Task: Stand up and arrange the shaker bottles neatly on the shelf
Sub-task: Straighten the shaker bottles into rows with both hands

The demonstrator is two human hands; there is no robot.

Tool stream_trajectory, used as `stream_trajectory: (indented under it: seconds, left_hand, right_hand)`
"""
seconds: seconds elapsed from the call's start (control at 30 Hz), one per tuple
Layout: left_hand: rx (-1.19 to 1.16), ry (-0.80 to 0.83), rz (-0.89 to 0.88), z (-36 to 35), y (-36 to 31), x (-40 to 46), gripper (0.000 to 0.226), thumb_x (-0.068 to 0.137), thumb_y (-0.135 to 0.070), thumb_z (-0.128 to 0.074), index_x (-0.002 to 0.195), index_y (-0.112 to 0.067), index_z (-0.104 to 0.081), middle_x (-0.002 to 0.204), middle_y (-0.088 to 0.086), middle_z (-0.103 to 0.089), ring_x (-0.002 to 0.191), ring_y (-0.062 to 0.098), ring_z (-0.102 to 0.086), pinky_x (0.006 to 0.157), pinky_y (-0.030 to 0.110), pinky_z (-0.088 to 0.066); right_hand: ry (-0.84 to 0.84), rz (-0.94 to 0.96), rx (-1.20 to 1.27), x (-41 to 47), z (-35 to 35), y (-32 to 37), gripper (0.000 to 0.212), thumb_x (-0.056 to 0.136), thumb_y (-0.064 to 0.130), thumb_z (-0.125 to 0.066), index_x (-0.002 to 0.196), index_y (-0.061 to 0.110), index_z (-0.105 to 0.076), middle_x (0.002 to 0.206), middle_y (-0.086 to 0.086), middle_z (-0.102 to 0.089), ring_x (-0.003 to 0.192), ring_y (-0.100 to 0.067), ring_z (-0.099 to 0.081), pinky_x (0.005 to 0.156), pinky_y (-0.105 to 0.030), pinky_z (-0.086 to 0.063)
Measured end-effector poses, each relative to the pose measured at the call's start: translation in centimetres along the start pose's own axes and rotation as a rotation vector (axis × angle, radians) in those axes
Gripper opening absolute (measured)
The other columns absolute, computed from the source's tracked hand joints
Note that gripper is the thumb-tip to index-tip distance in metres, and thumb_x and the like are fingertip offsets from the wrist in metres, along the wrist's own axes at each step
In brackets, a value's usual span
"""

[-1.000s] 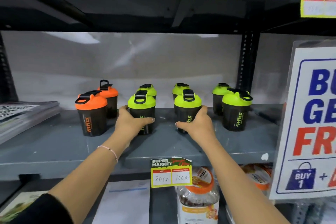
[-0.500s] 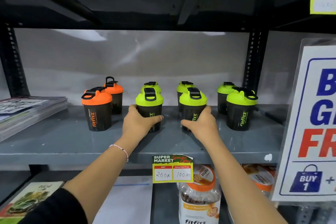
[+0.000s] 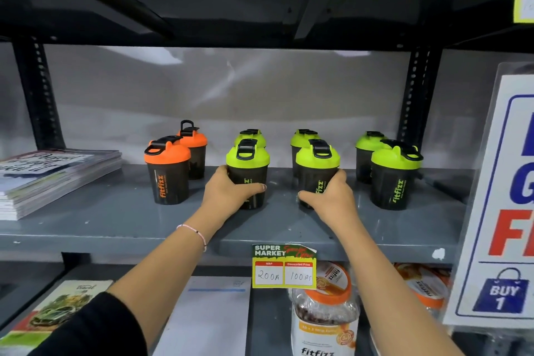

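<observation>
Clearly both hands are busy: the left hand wraps the dark body of one green-lidded shaker bottle, and the right hand wraps its neighbour, a second green-lidded bottle, both standing upright in the front row of the grey shelf. These look like rigid, empty plastic, so probably light and easy to slide, though smooth sides could slip; low on the body, below the lid, seems the safest hold, since the carry loops look flimsy. Eight bottles stand in four pairs, front and back: six with green lids, two with orange lids at the left. Beside those lies one stack of magazines, and one price tag hangs from the shelf edge.
</observation>
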State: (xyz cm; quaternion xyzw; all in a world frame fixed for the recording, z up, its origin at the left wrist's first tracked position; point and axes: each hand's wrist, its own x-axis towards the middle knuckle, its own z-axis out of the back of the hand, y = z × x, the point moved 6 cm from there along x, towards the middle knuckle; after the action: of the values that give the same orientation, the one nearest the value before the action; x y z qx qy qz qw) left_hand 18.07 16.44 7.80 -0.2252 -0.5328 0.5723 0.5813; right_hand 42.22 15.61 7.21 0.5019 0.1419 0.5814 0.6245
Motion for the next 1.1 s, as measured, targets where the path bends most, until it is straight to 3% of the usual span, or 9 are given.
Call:
stream_trajectory:
  seconds: [0.43,0.6,0.7,0.77,0.87,0.93,1.0,1.1]
  left_hand:
    - [-0.003,0.006,-0.025,0.5,0.4,-0.2,0.069,0.061,-0.039,-0.086,0.119,-0.018,-0.054,0.106,-0.005,-0.062,0.095,0.012,-0.058,0.075,0.024,-0.045]
    - [-0.028,0.061,0.001,2.5,0.9,-1.5,0.101,0.050,-0.054,-0.088,0.134,-0.018,-0.044,0.130,-0.005,-0.057,0.112,0.013,-0.056,0.094,0.031,-0.046]
    - [-0.088,-0.193,-0.125,6.8,0.9,-4.3,0.078,0.058,-0.044,-0.087,0.123,-0.023,-0.051,0.106,-0.007,-0.066,0.089,0.007,-0.063,0.078,0.024,-0.050]
    - [-0.130,-0.432,-0.198,10.1,1.2,-6.0,0.060,0.060,-0.039,-0.087,0.107,-0.027,-0.052,0.090,-0.005,-0.063,0.076,0.006,-0.059,0.070,0.022,-0.049]
    - [-0.054,-0.607,-0.210,14.1,2.8,-5.1,0.079,0.055,-0.041,-0.089,0.117,-0.025,-0.043,0.110,-0.001,-0.053,0.099,0.013,-0.053,0.086,0.026,-0.044]
    - [0.010,-0.545,-0.134,14.7,4.1,-2.8,0.106,0.050,-0.040,-0.092,0.136,-0.018,-0.033,0.132,0.004,-0.042,0.122,0.019,-0.042,0.102,0.035,-0.036]
    - [0.006,-0.412,-0.039,14.4,5.3,-0.7,0.125,0.048,-0.034,-0.094,0.146,-0.015,-0.018,0.146,0.010,-0.031,0.134,0.023,-0.031,0.108,0.036,-0.029]
    - [-0.034,-0.221,0.053,13.7,6.5,1.0,0.130,0.052,-0.031,-0.093,0.149,-0.018,-0.007,0.146,0.012,-0.037,0.130,0.026,-0.040,0.098,0.031,-0.035]
  right_hand:
    - [-0.004,-0.015,-0.016,-0.2,-0.1,0.0,0.070,0.071,0.027,-0.084,0.122,0.005,-0.041,0.109,-0.008,-0.057,0.091,-0.025,-0.052,0.071,-0.030,-0.041]
    - [0.004,-0.049,0.065,-0.4,0.6,-0.2,0.089,0.066,0.031,-0.090,0.133,0.004,-0.037,0.122,-0.010,-0.059,0.112,-0.030,-0.059,0.078,-0.030,-0.043]
    - [-0.061,0.022,0.121,-1.8,0.8,0.2,0.120,0.049,0.056,-0.091,0.143,0.011,-0.031,0.140,-0.008,-0.052,0.126,-0.028,-0.053,0.096,-0.040,-0.048]
    - [-0.189,0.133,0.122,-3.5,1.1,1.4,0.124,0.052,0.060,-0.088,0.150,0.016,-0.025,0.150,-0.007,-0.043,0.137,-0.026,-0.043,0.109,-0.047,-0.041]
    - [-0.395,0.299,0.092,-5.9,1.1,3.4,0.106,0.067,0.049,-0.084,0.150,0.013,-0.029,0.150,-0.008,-0.040,0.140,-0.025,-0.035,0.114,-0.047,-0.033]
    - [-0.450,0.326,0.053,-6.6,0.9,3.9,0.098,0.071,0.046,-0.083,0.148,0.013,-0.033,0.148,-0.009,-0.042,0.139,-0.027,-0.035,0.113,-0.052,-0.032]
    - [-0.461,0.298,0.028,-6.7,0.7,3.7,0.096,0.072,0.045,-0.083,0.147,0.013,-0.033,0.147,-0.009,-0.042,0.140,-0.029,-0.034,0.111,-0.058,-0.031]
    - [-0.444,0.271,0.037,-6.5,0.5,3.2,0.096,0.071,0.045,-0.082,0.147,0.013,-0.033,0.146,-0.010,-0.044,0.139,-0.030,-0.035,0.110,-0.060,-0.032]
